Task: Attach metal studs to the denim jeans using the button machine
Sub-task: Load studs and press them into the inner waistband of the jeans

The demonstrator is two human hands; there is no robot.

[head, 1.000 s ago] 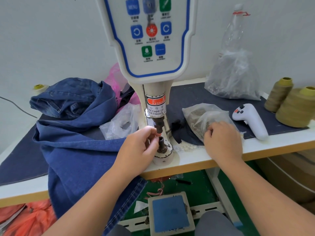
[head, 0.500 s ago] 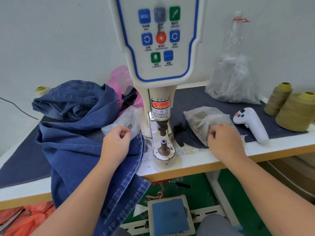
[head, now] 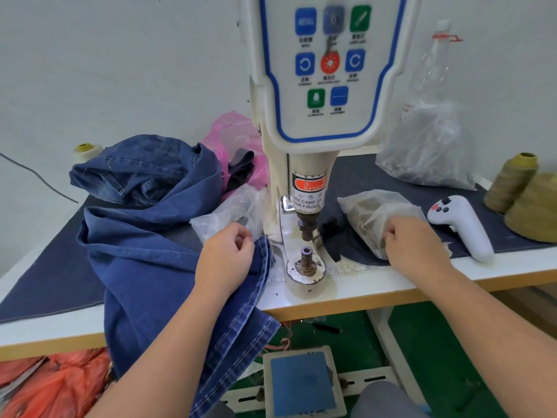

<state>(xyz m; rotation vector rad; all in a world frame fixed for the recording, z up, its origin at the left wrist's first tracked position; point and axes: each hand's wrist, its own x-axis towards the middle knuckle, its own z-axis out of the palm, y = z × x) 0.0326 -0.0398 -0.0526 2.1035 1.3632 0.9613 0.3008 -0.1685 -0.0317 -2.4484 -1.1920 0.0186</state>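
Two hands work either side of the machine (head: 313, 86); the left hand (head: 224, 260) rests on the jeans (head: 144, 267) just beside the lower die (head: 306, 255), its fingers curled and seemingly pinching the hem edge — whether a stud is also held there, I cannot tell; the right hand (head: 413, 241) has its fingertips curled into the stud bag (head: 366, 218), pinching at the plastic or something small inside it, too small to make out. The jeans lie heaped on the table (head: 422, 279) left of the machine, one leg hanging over the front edge; no denim is yet over the die, which stands bare below the punch (head: 308, 227).

The step in hand looks like loading: fetching a stud while the cloth is readied. Next, I judge, the stud must be seated, then the hem drawn across the die at the right spot and held flat — fingers kept clear of the punch, as the label warns; only then the pedal (head: 303, 384), which sits untouched on the floor below.
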